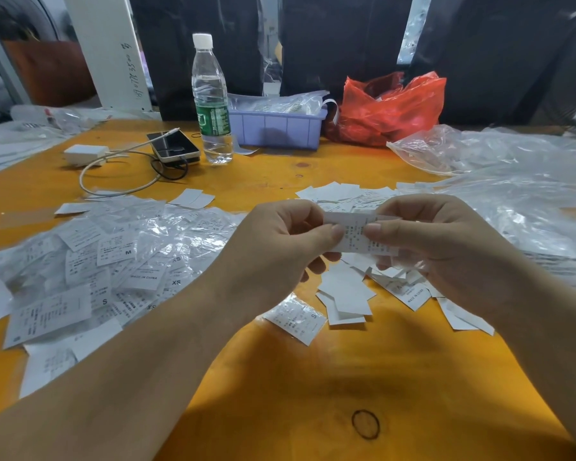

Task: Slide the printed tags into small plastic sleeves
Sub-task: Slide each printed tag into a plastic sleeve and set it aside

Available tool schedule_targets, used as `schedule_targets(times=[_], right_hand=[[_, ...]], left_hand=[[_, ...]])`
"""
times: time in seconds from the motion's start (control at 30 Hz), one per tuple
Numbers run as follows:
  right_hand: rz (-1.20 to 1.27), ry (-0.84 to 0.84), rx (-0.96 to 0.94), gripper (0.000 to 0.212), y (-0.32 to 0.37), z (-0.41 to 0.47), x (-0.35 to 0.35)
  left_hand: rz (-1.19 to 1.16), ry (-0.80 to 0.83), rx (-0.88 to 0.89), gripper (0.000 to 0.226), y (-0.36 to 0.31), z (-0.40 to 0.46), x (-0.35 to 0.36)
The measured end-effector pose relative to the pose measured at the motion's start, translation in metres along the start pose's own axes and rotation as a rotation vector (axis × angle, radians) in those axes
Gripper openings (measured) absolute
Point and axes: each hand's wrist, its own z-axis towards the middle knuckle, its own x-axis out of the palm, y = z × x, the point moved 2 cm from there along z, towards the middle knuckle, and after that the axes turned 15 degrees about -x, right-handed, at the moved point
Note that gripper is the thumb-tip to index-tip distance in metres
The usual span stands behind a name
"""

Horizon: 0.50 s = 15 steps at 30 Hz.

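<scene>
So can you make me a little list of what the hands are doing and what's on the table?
left hand: pinches the tag's left end
right hand: pinches the tag's right end
tag: printed, held above the table
sleeved tags: big pile at left
loose tags: under the hands
water bottle: upright, capped
phone: by the bottle
red bag: at the back
table: orange
</scene>
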Motion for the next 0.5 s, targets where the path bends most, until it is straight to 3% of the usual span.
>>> schedule_targets(times=[0.27,0.5], right_hand=[[-0.010,-0.003,0.008,0.014,0.0024,-0.0009,-0.0011],[0.002,0.004,-0.005,0.018,0.0030,-0.0009,-0.0005]], left_hand=[[-0.015,0.040,-0.011,0.011,-0.0017,-0.0002,0.0001],[0.073,-0.087,0.072,0.012,-0.0026,-0.0025,0.0009]])
